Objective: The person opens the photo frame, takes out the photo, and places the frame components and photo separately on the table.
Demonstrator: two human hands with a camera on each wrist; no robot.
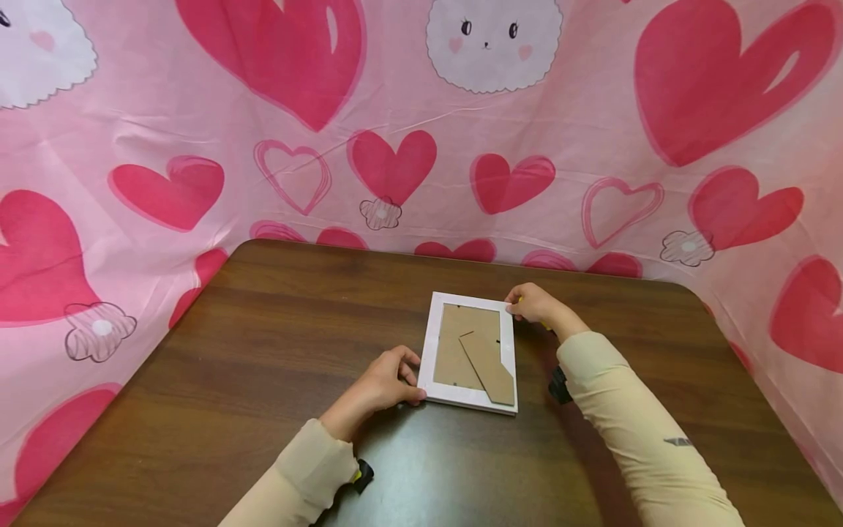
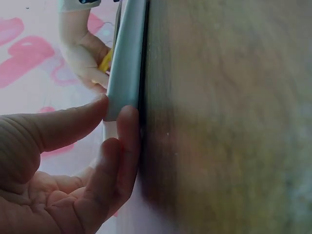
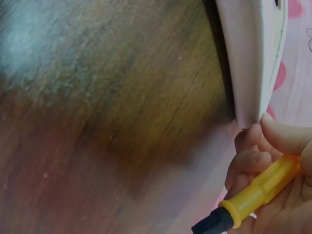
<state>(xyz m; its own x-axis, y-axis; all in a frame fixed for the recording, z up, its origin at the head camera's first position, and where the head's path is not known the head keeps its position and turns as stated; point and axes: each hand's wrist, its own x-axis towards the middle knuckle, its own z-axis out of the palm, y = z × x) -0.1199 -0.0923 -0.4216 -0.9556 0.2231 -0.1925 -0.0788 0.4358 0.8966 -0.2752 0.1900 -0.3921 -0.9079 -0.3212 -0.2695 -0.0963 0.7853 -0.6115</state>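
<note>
A white picture frame lies face down on the brown table, its cardboard back and slanted easel stand facing up. My left hand grips its near left corner; in the left wrist view the thumb is on the upper edge and the fingertips are against the side. The right hand pinches the far right corner between thumb and fingers. Tucked in the right palm is a yellow-handled tool with a black end; its exact kind is unclear.
The wood-grain table extends around the frame on every side. A pink cloth with hearts hangs behind and beside it. Dark wrist devices sit under both beige sleeves.
</note>
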